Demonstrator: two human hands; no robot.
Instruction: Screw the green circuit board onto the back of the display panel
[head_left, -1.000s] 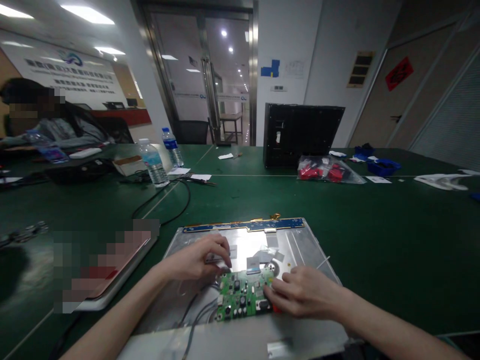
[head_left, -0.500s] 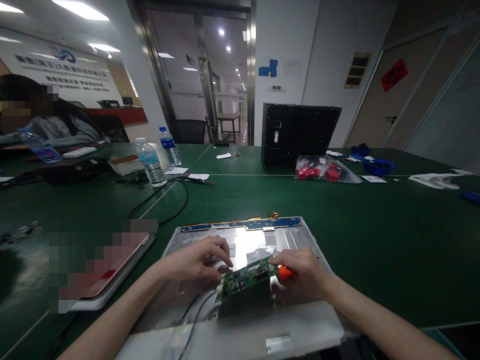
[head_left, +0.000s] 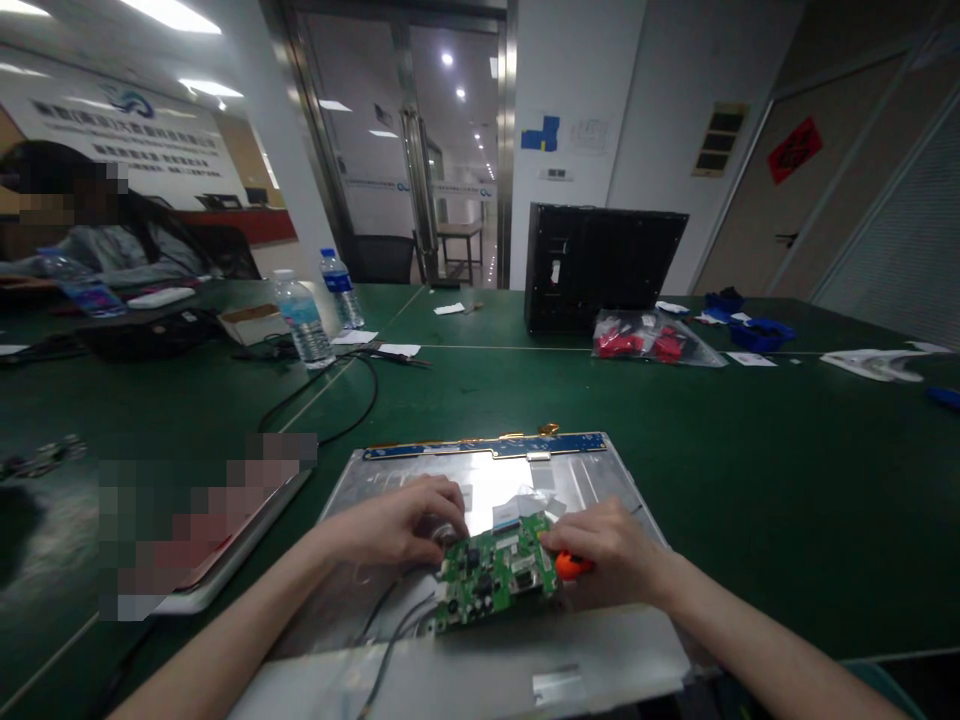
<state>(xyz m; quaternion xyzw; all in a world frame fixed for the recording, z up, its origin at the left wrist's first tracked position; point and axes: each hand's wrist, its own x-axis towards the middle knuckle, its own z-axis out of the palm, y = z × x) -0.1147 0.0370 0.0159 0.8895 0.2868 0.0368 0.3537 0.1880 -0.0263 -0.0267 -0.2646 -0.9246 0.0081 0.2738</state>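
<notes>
The operator's visible body consists of two bare human arms, each entering from the lower part of the view. The left forearm (head_left: 247, 615) is slender and smooth in outline, narrowing steadily from its broad section at the frame edge to a slim wrist. It ends in the left grip (head_left: 397, 520), an ungloved human hand with a flat, narrow back, slim jointed fingers and a separate thumb. The right forearm (head_left: 750, 630) is of similar slender build and likewise narrows toward the wrist. It ends in the right grip (head_left: 611, 542), also an ungloved human hand, with rounded knuckles. Fingernail detail is too small to tell.
</notes>
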